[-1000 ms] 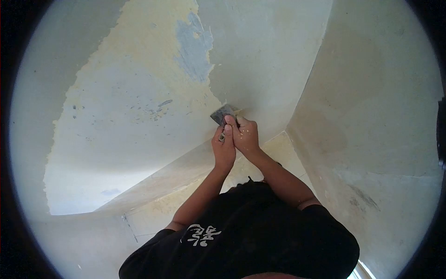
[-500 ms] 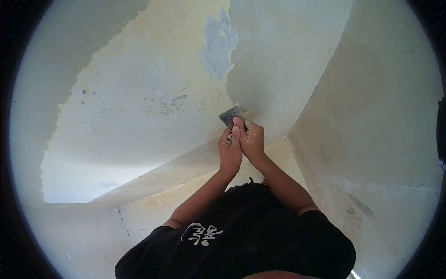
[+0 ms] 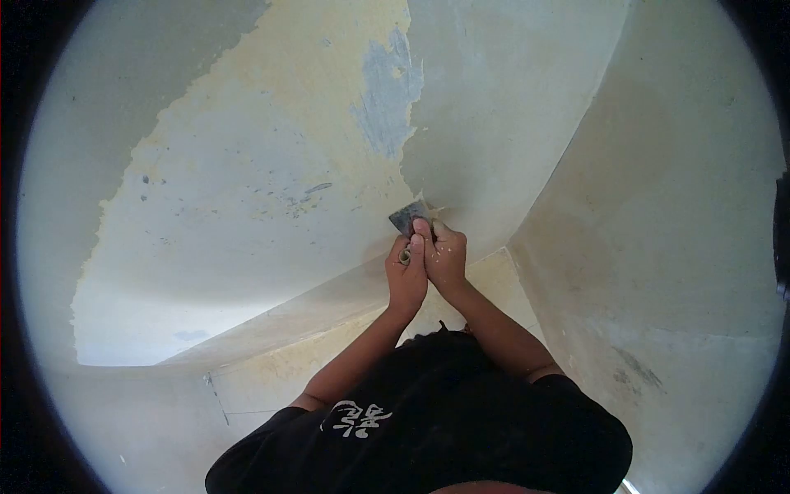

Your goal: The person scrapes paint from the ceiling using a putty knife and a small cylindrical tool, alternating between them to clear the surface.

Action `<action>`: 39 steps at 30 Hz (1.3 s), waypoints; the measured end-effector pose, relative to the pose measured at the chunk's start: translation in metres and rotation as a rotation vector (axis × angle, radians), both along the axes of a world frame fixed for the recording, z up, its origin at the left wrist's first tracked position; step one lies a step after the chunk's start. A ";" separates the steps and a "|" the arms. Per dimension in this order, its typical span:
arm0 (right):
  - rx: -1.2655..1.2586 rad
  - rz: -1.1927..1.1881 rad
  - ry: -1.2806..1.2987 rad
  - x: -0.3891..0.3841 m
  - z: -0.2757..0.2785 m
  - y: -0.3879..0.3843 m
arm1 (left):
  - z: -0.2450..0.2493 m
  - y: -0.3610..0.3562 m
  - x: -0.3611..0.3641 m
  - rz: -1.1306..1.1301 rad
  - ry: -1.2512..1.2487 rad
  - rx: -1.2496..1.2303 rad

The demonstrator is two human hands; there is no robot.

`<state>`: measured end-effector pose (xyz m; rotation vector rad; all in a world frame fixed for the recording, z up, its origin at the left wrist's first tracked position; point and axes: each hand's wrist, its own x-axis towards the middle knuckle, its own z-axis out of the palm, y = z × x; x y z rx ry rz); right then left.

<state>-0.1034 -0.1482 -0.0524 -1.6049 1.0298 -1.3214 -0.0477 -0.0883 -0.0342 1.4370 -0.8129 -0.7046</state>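
Note:
Both of my hands are closed together around a scraper (image 3: pixel 405 218) with a flat grey metal blade. My left hand (image 3: pixel 404 284) wraps the handle, whose round, hollow-looking end (image 3: pixel 405 257) shows between the fingers. Pressed against it, my right hand (image 3: pixel 447 262) grips close to the blade, with a thumb laid on it; pale flecks dot its back. The blade lies at the ragged edge of the paint coat, touching or very near the surface. Just beyond its corner, a small pale chip of lifted coating (image 3: pixel 434 211) stands out.
A large stripped patch (image 3: pixel 214 239), cream and whitish with dark marks, spreads left of the blade. A bare grey area (image 3: pixel 387 90) lies above it. Greyish coating (image 3: pixel 494 90) covers the right part, up to a corner where a side wall (image 3: pixel 642 189) meets it.
The whole view has shifted slightly, so the surface, hands and scraper sit a little lower. Both hands keep the same grip, and the blade stays at nearly the same spot on the paint edge.

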 end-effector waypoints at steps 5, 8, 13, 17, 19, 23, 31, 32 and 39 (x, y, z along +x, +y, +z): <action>0.058 0.042 -0.045 -0.005 0.006 0.002 | -0.012 0.000 0.001 0.004 0.084 0.020; 0.089 0.051 -0.070 -0.003 0.016 0.004 | 0.001 0.002 -0.001 0.023 0.070 0.037; 0.093 0.072 0.009 -0.009 0.017 0.004 | 0.000 0.001 -0.004 0.032 0.112 -0.001; 0.048 0.029 -0.092 -0.001 0.013 0.003 | 0.008 -0.003 -0.004 0.044 -0.007 -0.044; 0.075 0.035 -0.057 -0.002 0.011 0.005 | 0.016 0.000 -0.007 0.046 -0.012 -0.054; 0.071 0.030 -0.049 -0.006 0.022 0.006 | 0.001 0.004 0.003 0.000 0.044 0.089; -0.013 0.013 0.104 -0.007 0.011 0.001 | 0.000 0.001 -0.004 0.005 0.201 0.027; 0.007 0.024 0.098 -0.007 0.012 0.000 | 0.003 -0.001 -0.005 0.020 0.165 0.016; 0.007 0.032 0.038 -0.002 0.008 0.001 | -0.011 -0.001 0.001 0.033 0.111 -0.002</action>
